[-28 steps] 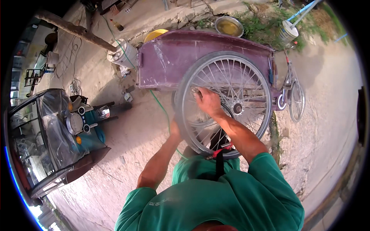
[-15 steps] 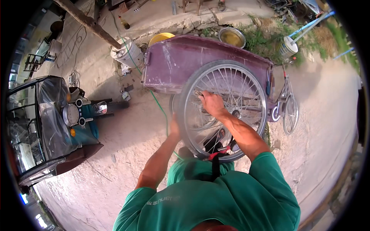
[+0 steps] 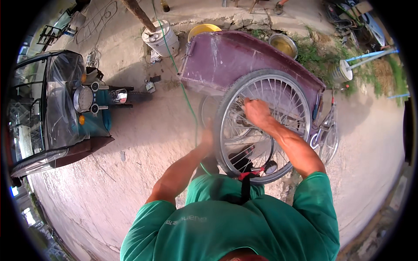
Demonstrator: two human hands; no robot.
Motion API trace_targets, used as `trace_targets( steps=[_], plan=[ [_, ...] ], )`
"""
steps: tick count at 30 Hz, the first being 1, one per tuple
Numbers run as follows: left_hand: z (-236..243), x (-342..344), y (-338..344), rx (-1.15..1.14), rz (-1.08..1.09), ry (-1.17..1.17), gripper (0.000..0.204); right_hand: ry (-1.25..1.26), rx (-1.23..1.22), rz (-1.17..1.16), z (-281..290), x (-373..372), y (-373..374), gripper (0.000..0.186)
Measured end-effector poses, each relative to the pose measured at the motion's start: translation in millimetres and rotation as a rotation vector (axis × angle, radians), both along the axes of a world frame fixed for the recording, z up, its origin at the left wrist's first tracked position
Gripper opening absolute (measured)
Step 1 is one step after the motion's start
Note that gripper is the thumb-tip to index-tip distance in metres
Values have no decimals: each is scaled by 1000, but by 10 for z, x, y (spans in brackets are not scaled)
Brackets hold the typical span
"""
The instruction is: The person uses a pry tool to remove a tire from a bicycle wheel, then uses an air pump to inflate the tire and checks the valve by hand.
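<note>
A spoked wheel with a black tyre stands upright in front of me, against the side of a purple cart box. My right hand is closed at the upper left spokes, with a small metallic bit at its fingertips that I cannot make out. Beside the tyre's left edge, my left hand is smeared by motion, its fingers unclear. Close to my lap, at the wheel's bottom, are a red part and a round gauge-like piece. A green hose passes by my left hand.
To the left stands a motor tricycle with clear plastic sheeting. A white bucket holding a wooden post, a yellow basin and a metal basin lie beyond the cart. Another bucket stands at the far right.
The view has shifted, so the cart, wheel and tricycle sit farther right. Both hands keep about the same places at the wheel. The gauge-like piece shows more fully.
</note>
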State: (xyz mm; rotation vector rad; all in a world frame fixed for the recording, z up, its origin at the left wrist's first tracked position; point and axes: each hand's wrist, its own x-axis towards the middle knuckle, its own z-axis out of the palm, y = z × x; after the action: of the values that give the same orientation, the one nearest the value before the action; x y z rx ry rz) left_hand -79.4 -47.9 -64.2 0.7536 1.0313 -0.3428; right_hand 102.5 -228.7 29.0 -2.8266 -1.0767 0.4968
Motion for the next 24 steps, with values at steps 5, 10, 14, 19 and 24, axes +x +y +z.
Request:
trace_targets(
  steps=[5,10,14,19,24],
  plan=[
    [-534,15,105,203,-112,-24,83,17,81,-29,170,9,6,31],
    [-613,-6,101,190,-167,-88,83,-11,83,-54,253,-57,39,33],
    [-465,-17,18,553,-155,-5,85,-48,140,-78,232,-87,-26,35],
    [-904,-766,197,894,-716,-204,67,-7,194,-169,198,-50,11,36],
    [-1062,-1585,60,959,-793,-489,44,1,212,-143,177,-70,-77,34]
  ],
)
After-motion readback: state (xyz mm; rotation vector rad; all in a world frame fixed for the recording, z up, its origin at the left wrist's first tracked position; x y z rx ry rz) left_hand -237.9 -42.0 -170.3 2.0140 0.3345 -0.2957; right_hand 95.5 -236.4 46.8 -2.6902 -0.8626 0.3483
